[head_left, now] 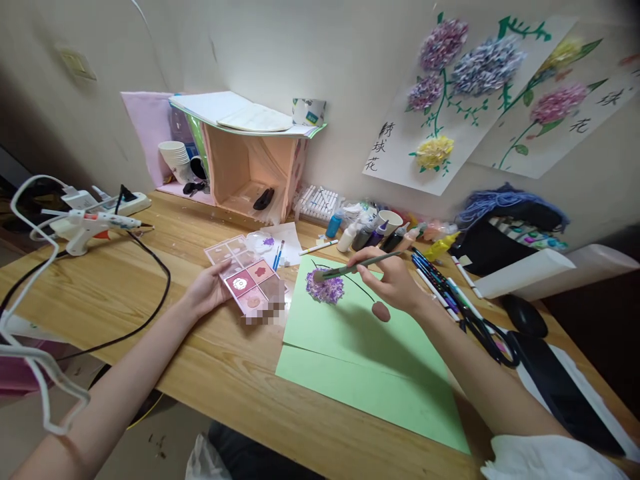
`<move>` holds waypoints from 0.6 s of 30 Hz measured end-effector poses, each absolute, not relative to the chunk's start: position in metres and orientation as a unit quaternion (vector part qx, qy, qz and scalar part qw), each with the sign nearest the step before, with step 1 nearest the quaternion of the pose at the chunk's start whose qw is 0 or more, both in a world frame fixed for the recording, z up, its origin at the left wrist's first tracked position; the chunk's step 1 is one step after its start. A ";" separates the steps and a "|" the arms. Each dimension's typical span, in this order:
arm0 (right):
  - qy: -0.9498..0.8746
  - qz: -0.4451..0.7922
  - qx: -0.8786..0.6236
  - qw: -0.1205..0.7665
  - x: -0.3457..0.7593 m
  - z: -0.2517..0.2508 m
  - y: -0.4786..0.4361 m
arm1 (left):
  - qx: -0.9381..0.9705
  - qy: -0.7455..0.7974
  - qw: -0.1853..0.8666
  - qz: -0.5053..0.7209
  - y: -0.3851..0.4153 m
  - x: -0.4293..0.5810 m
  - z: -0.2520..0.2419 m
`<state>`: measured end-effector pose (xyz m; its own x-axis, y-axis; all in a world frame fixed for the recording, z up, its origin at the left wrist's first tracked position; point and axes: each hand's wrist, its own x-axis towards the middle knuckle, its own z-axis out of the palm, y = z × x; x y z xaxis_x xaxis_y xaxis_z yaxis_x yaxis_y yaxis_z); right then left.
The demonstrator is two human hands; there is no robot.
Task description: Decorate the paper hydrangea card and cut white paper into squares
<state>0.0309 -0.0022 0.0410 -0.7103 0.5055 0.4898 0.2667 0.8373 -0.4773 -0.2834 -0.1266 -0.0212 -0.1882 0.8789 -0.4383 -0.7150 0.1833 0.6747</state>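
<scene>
My right hand (393,280) is closed around a thin green-handled brush (355,268), whose tip rests over a purple painted flower (325,289) on a light green sheet of paper (360,360). A dark stem line runs from the flower under my hand. My left hand (207,290) grips the left edge of a paint palette (245,277) with pink and brown wells, lying on the wooden table (210,360).
A glue gun (87,225) with a black cable lies far left. A pink open box (247,167) stands at the back. Paint bottles (370,233), a row of pens (435,277), scissors (487,333) and a black bag (505,233) crowd the right. Flower posters (450,93) hang on the wall.
</scene>
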 end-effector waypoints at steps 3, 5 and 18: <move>-0.908 0.195 -0.202 0.312 0.032 0.040 -0.001 | 0.105 0.432 0.642 0.625 -0.127 -0.286 -0.024; -0.911 0.190 -0.198 0.307 0.034 0.040 0.000 | 0.109 0.430 0.647 0.620 -0.126 -0.288 -0.025; -0.906 0.205 -0.207 0.307 0.025 0.046 0.008 | 0.110 0.444 0.632 0.626 -0.127 -0.285 -0.022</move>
<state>0.0247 0.0085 0.0465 -0.7256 0.5011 0.4716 0.2486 0.8299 -0.4994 -0.2854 -0.1266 -0.0221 -0.1780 0.8884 -0.4231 -0.6940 0.1915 0.6940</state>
